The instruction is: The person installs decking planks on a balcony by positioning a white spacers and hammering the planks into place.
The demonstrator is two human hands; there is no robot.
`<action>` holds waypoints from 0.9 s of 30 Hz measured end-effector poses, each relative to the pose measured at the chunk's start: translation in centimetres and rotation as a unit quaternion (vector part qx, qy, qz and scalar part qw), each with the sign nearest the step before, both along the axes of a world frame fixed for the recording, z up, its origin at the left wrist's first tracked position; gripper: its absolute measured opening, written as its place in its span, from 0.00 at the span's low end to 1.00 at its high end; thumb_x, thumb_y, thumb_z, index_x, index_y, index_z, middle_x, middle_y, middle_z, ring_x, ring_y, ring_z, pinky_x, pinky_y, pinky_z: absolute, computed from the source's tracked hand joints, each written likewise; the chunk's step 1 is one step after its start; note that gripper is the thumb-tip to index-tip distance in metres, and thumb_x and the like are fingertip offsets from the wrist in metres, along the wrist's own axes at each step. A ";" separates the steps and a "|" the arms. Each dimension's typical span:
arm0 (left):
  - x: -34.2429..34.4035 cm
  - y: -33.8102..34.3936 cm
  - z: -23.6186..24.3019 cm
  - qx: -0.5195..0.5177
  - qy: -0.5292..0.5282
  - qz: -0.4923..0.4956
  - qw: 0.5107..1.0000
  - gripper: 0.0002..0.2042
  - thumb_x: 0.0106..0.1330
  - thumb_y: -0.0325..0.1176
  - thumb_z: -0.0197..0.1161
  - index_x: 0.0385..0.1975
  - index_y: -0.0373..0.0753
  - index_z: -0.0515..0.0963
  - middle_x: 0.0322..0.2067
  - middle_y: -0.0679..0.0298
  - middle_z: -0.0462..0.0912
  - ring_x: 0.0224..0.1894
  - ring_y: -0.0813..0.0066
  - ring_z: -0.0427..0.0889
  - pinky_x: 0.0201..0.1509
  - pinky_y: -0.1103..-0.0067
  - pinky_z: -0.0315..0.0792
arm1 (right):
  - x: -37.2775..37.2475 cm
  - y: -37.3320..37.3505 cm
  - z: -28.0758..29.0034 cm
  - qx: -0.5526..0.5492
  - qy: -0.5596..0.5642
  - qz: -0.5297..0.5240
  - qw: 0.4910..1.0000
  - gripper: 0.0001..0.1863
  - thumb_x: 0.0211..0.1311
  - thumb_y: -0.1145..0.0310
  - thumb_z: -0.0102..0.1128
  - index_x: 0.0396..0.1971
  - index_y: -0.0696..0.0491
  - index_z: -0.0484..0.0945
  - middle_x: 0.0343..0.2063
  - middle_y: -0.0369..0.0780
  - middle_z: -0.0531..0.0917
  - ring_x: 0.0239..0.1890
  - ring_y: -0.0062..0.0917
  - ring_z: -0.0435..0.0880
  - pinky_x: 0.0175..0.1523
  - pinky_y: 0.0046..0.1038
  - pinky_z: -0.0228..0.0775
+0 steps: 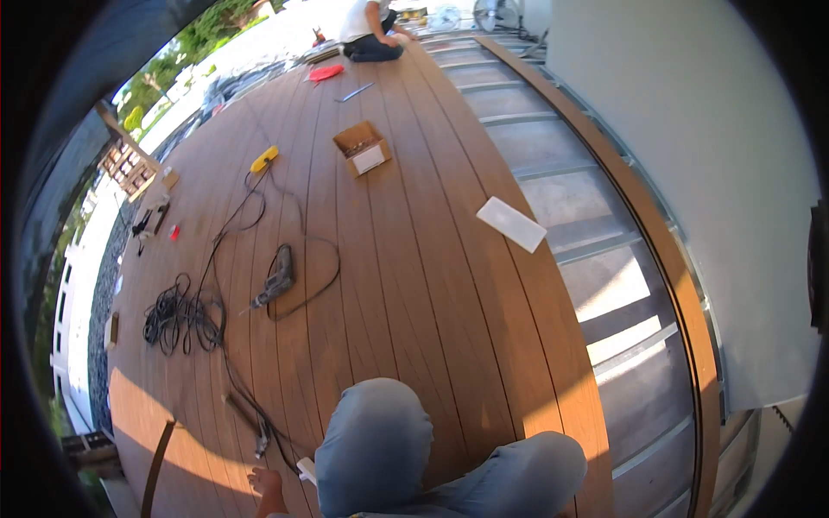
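My left hand (pixel 267 483) is low in the view, left of my knees, just above the deck boards (pixel 389 293). Its fingers look slightly spread, with nothing seen in them. Close beyond it lies a hammer (pixel 243 413), its wooden handle pointing away and its metal head (pixel 262 445) towards the hand. A small white object (pixel 306 469) shows beside my left knee, partly covered; its kind is unclear. My right hand is out of sight. Farther off, a corded drill (pixel 279 274) rests on its side.
Tangled black cable (pixel 181 315) leads to a yellow power strip (pixel 264 159). An open cardboard box (pixel 363 148) and a white sheet (pixel 511 224) lie on the boards. Bare metal joists (pixel 596 246) run along the right, beside a pale wall (pixel 691 173). A person (pixel 371 33) kneels at the far end.
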State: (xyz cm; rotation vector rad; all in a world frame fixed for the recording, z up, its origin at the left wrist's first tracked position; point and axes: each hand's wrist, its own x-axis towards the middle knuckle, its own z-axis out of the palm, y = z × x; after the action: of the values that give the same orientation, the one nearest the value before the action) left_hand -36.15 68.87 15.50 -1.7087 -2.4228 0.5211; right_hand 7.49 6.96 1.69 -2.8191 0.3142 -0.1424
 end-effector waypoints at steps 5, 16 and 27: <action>-1.4 2.4 -2.7 -0.129 -0.131 -0.022 0.983 0.32 0.66 0.55 0.64 0.59 0.34 0.78 0.61 0.41 0.78 0.66 0.50 0.76 0.67 0.59 0.72 | 10.3 0.7 2.1 0.086 0.056 0.094 0.990 0.18 0.77 0.61 0.50 0.60 0.54 0.72 0.52 0.45 0.78 0.50 0.36 0.79 0.51 0.39 0.73; -1.9 -8.7 -4.8 0.026 -0.307 -0.057 0.950 0.18 0.75 0.46 0.55 0.39 0.35 0.81 0.43 0.44 0.83 0.47 0.42 0.83 0.51 0.54 0.77 | 27.6 3.1 6.3 0.233 0.327 0.141 0.905 0.17 0.76 0.63 0.53 0.58 0.53 0.73 0.47 0.43 0.80 0.46 0.33 0.81 0.47 0.38 0.74; -2.2 -12.9 -6.9 -0.027 -0.331 0.044 0.942 0.17 0.74 0.45 0.57 0.46 0.35 0.80 0.48 0.45 0.82 0.52 0.42 0.80 0.57 0.56 0.75 | 39.7 6.6 2.6 0.324 0.496 0.128 0.795 0.09 0.69 0.69 0.56 0.44 0.37 0.72 0.28 0.36 0.72 0.27 0.23 0.70 0.28 0.31 0.61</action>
State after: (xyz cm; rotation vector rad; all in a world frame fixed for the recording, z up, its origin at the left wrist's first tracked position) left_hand -38.38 55.99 8.64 -2.0595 -2.9512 -0.0005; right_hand 47.21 13.59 4.25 -1.9577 0.1327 1.2766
